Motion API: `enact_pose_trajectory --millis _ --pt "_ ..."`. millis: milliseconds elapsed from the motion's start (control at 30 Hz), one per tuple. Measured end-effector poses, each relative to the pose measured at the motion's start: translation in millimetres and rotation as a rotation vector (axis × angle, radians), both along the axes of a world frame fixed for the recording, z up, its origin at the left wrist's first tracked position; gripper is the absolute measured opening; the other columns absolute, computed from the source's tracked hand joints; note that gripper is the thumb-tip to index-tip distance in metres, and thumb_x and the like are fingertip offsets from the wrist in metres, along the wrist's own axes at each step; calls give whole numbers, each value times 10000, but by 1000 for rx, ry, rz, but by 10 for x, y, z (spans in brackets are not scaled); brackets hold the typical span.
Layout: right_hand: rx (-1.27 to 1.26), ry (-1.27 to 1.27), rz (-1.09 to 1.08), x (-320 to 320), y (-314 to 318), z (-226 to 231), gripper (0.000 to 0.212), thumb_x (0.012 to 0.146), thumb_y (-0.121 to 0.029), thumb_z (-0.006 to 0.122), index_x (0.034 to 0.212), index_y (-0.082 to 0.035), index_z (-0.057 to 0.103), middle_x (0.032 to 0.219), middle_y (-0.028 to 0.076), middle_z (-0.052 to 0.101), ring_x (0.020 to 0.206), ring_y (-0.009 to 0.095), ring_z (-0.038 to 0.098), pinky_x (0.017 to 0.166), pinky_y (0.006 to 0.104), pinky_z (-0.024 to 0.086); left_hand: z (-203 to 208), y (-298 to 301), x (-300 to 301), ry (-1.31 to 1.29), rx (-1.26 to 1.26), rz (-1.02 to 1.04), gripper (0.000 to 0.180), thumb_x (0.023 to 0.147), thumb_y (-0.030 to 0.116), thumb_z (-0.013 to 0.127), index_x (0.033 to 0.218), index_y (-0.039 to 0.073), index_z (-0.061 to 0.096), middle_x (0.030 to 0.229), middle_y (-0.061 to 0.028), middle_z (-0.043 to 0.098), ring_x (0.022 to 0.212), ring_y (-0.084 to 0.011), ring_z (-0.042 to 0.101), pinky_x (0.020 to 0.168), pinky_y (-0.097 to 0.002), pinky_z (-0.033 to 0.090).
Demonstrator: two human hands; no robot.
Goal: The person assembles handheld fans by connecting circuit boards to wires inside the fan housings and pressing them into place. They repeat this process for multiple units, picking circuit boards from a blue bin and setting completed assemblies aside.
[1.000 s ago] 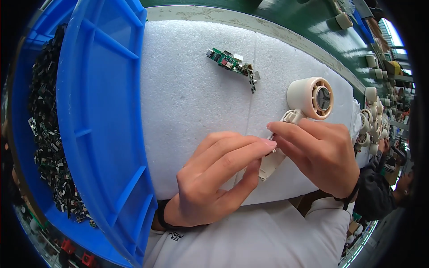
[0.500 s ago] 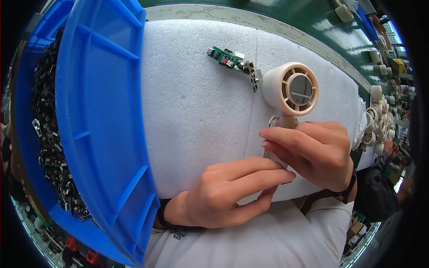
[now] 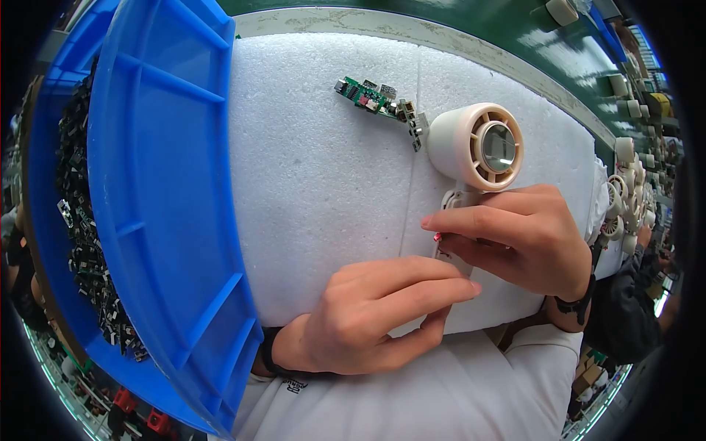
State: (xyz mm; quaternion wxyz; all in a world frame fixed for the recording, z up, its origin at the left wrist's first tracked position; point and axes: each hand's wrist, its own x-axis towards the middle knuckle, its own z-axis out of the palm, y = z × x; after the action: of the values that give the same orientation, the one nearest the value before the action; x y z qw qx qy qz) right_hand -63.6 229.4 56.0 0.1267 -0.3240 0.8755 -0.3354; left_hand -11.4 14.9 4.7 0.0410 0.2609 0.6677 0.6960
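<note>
A cream handheld fan [image 3: 451, 143] lies on the white foam sheet, with its round ribbed head and disc-shaped centre tilted toward the right. Its handle runs down toward me and is partly hidden by my fingers. My left hand [image 3: 382, 316] is closed on the handle's lower end, thumb out of sight. Higher up, my right hand [image 3: 526, 235] grips the handle with bent fingers. A small red spot [image 3: 438, 237] glows on the handle just under the right fingertips. Left of the fan head lie a green circuit board [image 3: 371, 97] and a smaller board [image 3: 412, 126], touching or nearly so.
A large blue bin [image 3: 165, 184] stands at the left, its inner part holding a heap of small dark circuit boards [image 3: 88, 250]. Beyond the foam sheet [image 3: 316, 184] runs a green bench [image 3: 441, 18]. More fan parts [image 3: 625, 191] and a person's dark sleeve [image 3: 621, 312] are at the right.
My right hand has shifted slightly up and to the right along the handle. A red glow now shows beneath its fingers. My left hand has hardly moved.
</note>
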Motion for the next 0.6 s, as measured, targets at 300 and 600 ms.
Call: enact_pose_trajectory --millis 300,600 --pt "9 113 108 -45 30 -28 338 747 -113 851 1079 -113 785 711 18 682 585 169 649 510 286 487 12 14 2 -7 -10 -11 447 663 -139 709 1075 27 761 974 -128 741 791 -242 735 703 -319 604" --pt "-48 69 4 0 -23 -59 296 749 -109 849 1037 -104 782 698 28 682 575 192 658 519 301 495 30 17 3 -4 -26 -39 432 667 -135 712 1066 26 761 964 -129 736 786 -249 731 697 -323 600"
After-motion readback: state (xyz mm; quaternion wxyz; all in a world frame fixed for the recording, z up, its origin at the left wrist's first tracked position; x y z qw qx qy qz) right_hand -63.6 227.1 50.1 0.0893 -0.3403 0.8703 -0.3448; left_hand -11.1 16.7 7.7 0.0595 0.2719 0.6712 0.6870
